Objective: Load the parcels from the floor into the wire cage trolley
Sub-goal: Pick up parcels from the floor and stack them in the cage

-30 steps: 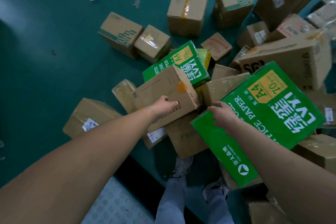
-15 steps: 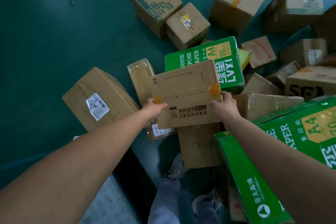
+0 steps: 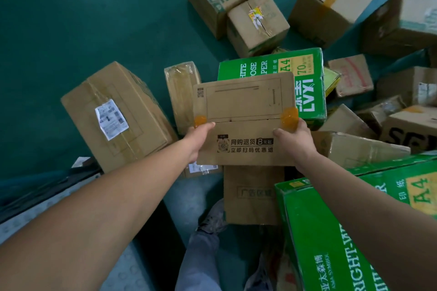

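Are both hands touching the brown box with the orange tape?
Touching. The head view shows the left hand gripping the brown box's left edge and the right hand gripping its right edge.

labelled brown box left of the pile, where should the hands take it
Judging by its pose, take the labelled box by its two long side faces, one hand each, coming from above. It lies flat on the floor, its left side looks open, and it looks too wide for one hand.
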